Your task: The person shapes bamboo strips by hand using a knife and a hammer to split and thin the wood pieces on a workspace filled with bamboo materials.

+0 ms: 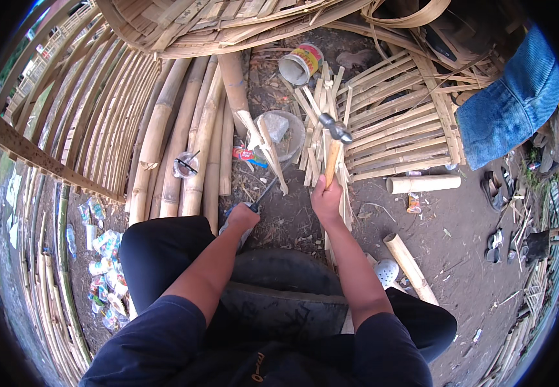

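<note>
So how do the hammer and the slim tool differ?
The hammer has a light wooden handle, the slim tool a dark one. The hammer ends in a chunky metal head, the slim tool shows a narrow shaft. The right grip holds the hammer, the left grip the slim tool. Both are held.

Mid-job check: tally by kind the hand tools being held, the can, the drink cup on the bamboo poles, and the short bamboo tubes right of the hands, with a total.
Hammer in right hand: 1
Slim tool in left hand: 1
Yellow-and-red can: 1
Drink cup: 1
Short bamboo tubes: 2, upper tube and lower tube
Total: 6
</note>
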Demonstrator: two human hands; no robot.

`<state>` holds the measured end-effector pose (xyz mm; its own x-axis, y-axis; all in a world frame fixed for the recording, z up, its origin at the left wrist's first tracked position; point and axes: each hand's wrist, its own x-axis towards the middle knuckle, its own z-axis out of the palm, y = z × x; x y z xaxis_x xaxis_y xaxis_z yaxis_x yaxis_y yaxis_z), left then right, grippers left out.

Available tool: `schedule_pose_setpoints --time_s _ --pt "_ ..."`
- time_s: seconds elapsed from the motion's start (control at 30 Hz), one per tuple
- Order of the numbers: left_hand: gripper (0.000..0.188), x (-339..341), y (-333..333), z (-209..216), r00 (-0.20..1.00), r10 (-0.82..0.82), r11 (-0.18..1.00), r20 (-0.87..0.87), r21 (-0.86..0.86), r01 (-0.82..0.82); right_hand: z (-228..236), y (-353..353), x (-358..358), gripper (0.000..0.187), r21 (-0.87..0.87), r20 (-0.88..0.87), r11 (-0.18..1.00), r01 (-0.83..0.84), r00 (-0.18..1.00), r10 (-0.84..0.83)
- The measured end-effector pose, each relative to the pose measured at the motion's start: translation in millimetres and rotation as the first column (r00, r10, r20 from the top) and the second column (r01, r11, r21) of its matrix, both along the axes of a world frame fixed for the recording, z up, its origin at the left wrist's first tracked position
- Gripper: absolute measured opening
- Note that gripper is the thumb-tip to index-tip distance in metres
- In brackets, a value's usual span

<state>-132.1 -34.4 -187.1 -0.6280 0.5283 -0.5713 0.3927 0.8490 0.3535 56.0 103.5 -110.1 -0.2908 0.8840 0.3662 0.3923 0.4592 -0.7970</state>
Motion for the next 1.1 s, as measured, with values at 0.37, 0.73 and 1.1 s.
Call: schedule_pose_setpoints --time_s 0.37,0.73,1.1 --pt "0.034 -0.9 -6.6 -38.6 0.998 -0.062 0.998 -0.027 -0.021 0.061 -64.9 -4.9 6.3 0.045 -0.302 0.485 0.953 0.006 0.861 0.149" --pt "0.045 0.8 -4.7 -29.0 0.997 -0.058 0.995 0.048 -0.073 0.061 -68.2 -15.5 17.6 0.046 -0.341 0.505 0.939 -0.039 0.835 0.218" --pt "0.043 0.8 -2.9 -33.9 0.998 -0.049 0.996 0.043 -0.078 0.052 55.4 6.0 -3.3 0.037 -0.100 0.180 0.994 -0.039 0.982 0.057"
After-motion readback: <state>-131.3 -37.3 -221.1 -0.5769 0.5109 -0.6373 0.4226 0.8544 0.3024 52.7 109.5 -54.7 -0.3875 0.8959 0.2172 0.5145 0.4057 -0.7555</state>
